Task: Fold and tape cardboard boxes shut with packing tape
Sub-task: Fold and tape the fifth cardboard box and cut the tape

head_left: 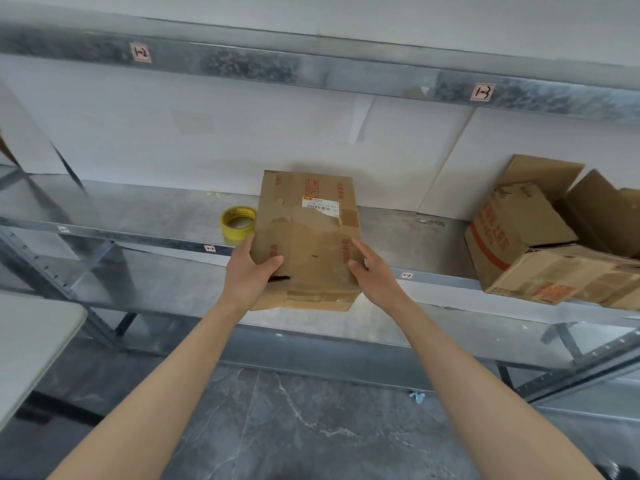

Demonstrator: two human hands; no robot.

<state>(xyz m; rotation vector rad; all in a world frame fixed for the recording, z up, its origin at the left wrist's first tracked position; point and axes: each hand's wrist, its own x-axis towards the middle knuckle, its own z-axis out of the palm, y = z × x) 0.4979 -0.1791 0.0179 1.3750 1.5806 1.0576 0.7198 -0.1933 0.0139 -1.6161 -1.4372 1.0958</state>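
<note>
Both hands hold one worn cardboard box point(308, 237) by its near end. The left hand point(249, 271) clasps the near left corner, thumb laid across the top and the fingers wrapped down the side. The right hand point(375, 271) grasps the right edge opposite, thumb and forefinger lying on the top face while its other fingers are hidden behind the box. Between the two grips the top shows old tape strips, red print and a white barcode label further away. The box reaches from the hands out over a metal shelf point(415, 230), its near end sticking out past the shelf's front edge. Just beyond the left fingertips, beside the box's left side, a yellow tape roll point(238, 223) lies flat on the shelf. Well off to the right of the right hand, on the same shelf, open boxes point(519, 237) are piled together.
</note>
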